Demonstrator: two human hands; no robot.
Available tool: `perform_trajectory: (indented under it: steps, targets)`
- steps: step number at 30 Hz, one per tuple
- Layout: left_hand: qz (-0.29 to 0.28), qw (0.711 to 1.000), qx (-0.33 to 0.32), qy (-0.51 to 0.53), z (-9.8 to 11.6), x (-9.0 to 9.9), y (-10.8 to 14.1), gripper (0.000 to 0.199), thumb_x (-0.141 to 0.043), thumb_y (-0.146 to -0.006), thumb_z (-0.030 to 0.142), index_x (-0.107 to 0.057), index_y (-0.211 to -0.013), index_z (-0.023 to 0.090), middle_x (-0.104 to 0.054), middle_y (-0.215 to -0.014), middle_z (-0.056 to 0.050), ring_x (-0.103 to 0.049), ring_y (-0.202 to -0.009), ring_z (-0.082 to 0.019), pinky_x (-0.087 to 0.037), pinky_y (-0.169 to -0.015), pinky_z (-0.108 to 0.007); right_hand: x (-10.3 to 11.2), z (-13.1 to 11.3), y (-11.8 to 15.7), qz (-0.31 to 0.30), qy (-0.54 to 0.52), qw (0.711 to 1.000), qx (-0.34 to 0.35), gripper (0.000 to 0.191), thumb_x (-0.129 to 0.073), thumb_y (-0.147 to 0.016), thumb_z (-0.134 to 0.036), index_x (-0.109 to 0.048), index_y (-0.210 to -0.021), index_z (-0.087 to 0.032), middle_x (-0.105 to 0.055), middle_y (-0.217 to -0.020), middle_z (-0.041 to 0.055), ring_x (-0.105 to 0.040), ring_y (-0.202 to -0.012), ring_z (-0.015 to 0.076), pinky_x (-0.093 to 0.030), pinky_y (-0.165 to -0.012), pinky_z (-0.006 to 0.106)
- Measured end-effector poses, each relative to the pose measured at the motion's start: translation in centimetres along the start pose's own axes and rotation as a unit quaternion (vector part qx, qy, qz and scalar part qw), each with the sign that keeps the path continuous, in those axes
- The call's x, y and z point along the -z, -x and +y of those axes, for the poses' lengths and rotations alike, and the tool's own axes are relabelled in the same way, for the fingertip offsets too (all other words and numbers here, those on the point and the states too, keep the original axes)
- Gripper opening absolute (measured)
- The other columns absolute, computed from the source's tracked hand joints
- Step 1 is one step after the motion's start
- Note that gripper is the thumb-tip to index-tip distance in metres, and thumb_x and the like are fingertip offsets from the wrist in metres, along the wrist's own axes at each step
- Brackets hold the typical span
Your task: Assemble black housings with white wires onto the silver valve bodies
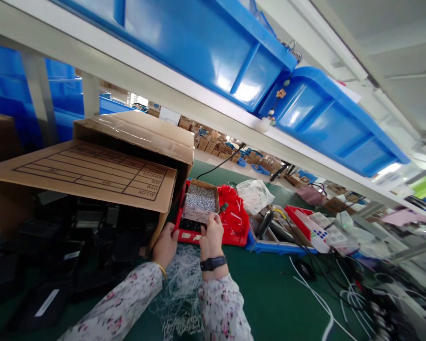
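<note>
My left hand, fingers curled, is at the front left corner of a red plastic bin, beside the cardboard box's edge. Over the front of this bin, my right hand has its fingers closed together; whatever they hold is hidden. Behind those fingers a small carton holds many small silvery metal parts. Black parts lie in the front of the bin. A heap of thin clear strands lies on the green table between my forearms.
At left, an open cardboard box stands behind many black parts. Right of the hands are a red bag, a blue tray with tools and white cables. A shelf with blue bins hangs above.
</note>
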State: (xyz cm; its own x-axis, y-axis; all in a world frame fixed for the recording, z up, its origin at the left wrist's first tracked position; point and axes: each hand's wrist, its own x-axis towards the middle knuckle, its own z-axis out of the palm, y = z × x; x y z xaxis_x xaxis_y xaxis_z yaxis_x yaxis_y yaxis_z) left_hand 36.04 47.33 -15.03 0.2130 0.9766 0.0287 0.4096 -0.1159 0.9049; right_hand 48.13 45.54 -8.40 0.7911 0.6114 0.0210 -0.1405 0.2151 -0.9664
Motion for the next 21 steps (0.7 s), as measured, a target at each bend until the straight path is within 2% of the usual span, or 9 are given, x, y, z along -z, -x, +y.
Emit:
perform_trajectory:
  steps: [3, 6, 8, 10, 13, 15, 18, 20, 21]
  targets:
    - [-0.003, 1.000, 0.009, -0.024, 0.1, -0.2, -0.1, 0.011, -0.048, -0.092, 0.020, -0.055, -0.096, 0.012, -0.061, -0.088, -0.003, -0.061, -0.081, -0.016, -0.051, -0.075, -0.033, 0.0, -1.0, 0.7, 0.002, 0.005, 1.000, 0.014, 0.022, -0.053, -0.070, -0.039, -0.042, -0.079, -0.022, -0.051, -0.068, -0.0059, -0.052, -0.061, 0.0091, -0.044, -0.055, 0.019]
    - [-0.008, 0.998, 0.008, -0.056, 0.5, 0.1, 0.5, 0.018, -0.045, -0.091, 0.017, -0.051, -0.107, 0.011, -0.063, -0.098, -0.008, -0.062, -0.090, -0.019, -0.050, -0.081, -0.036, 1.6, -1.7, 1.5, -0.007, 0.035, 0.999, 0.021, 0.036, -0.052, -0.070, -0.042, -0.047, -0.099, -0.021, -0.059, -0.098, 0.0019, -0.058, -0.089, 0.0134, -0.049, -0.074, 0.025]
    - [-0.008, 0.996, -0.011, -0.082, 0.8, 0.7, 1.8, 0.033, -0.044, -0.089, 0.018, -0.042, -0.121, 0.008, -0.059, -0.112, -0.015, -0.058, -0.102, -0.023, -0.047, -0.089, -0.039, 4.2, -1.4, 2.7, -0.015, 0.077, 0.997, 0.016, 0.045, -0.052, -0.071, -0.043, -0.048, -0.110, -0.019, -0.058, -0.112, 0.0066, -0.057, -0.102, 0.0174, -0.048, -0.084, 0.030]
    - [-0.017, 0.992, -0.052, -0.112, 0.8, 1.7, 3.7, 0.047, -0.046, -0.086, 0.020, -0.034, -0.129, 0.007, -0.051, -0.125, -0.018, -0.049, -0.117, -0.027, -0.039, -0.100, -0.042, 7.9, -0.5, 4.4, -0.026, 0.140, 0.990, 0.004, 0.047, -0.055, -0.070, -0.043, -0.053, -0.109, -0.016, -0.059, -0.114, 0.0105, -0.055, -0.107, 0.0228, -0.044, -0.092, 0.036]
    - [-0.064, 0.977, -0.126, -0.157, 0.5, 3.0, 6.6, 0.053, -0.053, -0.079, 0.021, -0.041, -0.130, 0.016, -0.041, -0.138, -0.011, -0.030, -0.132, -0.030, -0.027, -0.109, -0.046, 13.1, 1.7, 7.2, -0.038, 0.245, 0.969, -0.012, 0.051, -0.062, -0.067, -0.042, -0.058, -0.110, -0.014, -0.057, -0.120, 0.0157, -0.047, -0.117, 0.0318, -0.033, -0.102, 0.048]
    - [-0.104, 0.953, -0.177, -0.223, 0.3, 3.4, 7.9, 0.057, -0.058, -0.075, 0.021, -0.043, -0.131, 0.024, -0.038, -0.141, -0.007, -0.028, -0.132, -0.032, -0.028, -0.107, -0.049, 14.7, 3.4, 8.7, -0.058, 0.297, 0.953, -0.007, 0.056, -0.061, -0.069, -0.042, -0.056, -0.117, -0.012, -0.049, -0.129, 0.0179, -0.037, -0.126, 0.0338, -0.023, -0.107, 0.051]
    - [-0.142, 0.907, -0.238, -0.318, 0.3, 3.2, 8.6, 0.043, -0.053, -0.079, 0.016, -0.053, -0.122, 0.022, -0.052, -0.127, -0.009, -0.044, -0.118, -0.030, -0.039, -0.096, -0.044, 13.7, 5.6, 9.9, -0.108, 0.345, 0.932, 0.017, 0.059, -0.053, -0.077, -0.039, -0.050, -0.126, -0.007, -0.040, -0.138, 0.0188, -0.028, -0.133, 0.0317, -0.017, -0.111, 0.050]
    - [-0.144, 0.894, -0.253, -0.341, 0.6, 3.3, 8.8, 0.029, -0.044, -0.082, 0.010, -0.062, -0.104, 0.016, -0.060, -0.108, -0.012, -0.052, -0.104, -0.028, -0.043, -0.088, -0.040, 11.8, 6.3, 10.2, -0.147, 0.365, 0.919, 0.032, 0.057, -0.049, -0.080, -0.035, -0.047, -0.129, -0.006, -0.041, -0.137, 0.0186, -0.032, -0.132, 0.0296, -0.020, -0.110, 0.048]
    - [-0.142, 0.889, -0.258, -0.352, 0.9, 3.4, 8.9, 0.028, -0.040, -0.083, 0.008, -0.064, -0.097, 0.014, -0.061, -0.100, -0.013, -0.054, -0.098, -0.028, -0.044, -0.084, -0.040, 10.9, 6.4, 10.3, -0.169, 0.371, 0.912, 0.040, 0.055, -0.048, -0.081, -0.033, -0.047, -0.129, -0.006, -0.043, -0.137, 0.0179, -0.035, -0.130, 0.0284, -0.023, -0.110, 0.047]
